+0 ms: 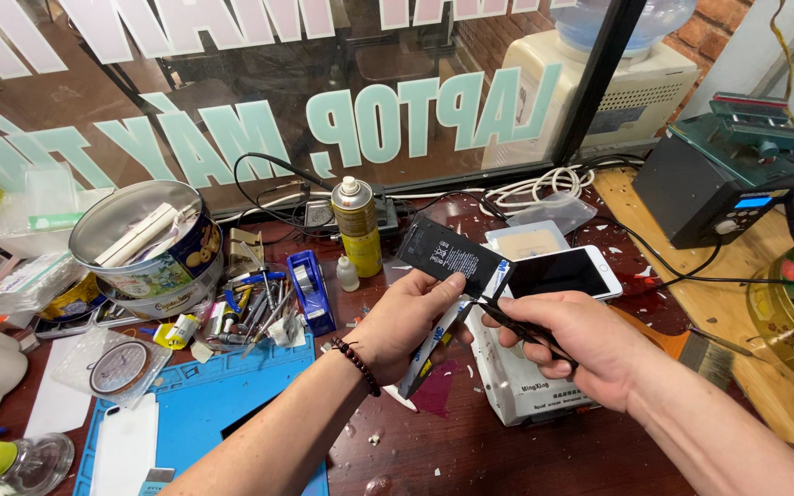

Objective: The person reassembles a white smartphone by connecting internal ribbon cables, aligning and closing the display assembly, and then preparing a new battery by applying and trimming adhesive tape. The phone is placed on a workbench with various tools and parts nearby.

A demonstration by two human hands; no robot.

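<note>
We've got our left hand point(406, 317) fingers clamped on the black phone battery point(448, 253) while our right hand point(572, 344) pinches black tweezers point(518, 331) above the desk point(507, 450).

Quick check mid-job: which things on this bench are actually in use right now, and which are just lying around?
In use:
- left hand holding the black battery
- right hand holding black tweezers at the battery's edge
- white phone on the white box

Lying about:
- spray can
- round tin
- blue tape dispenser
- blue mat
- brush
- black station
</note>
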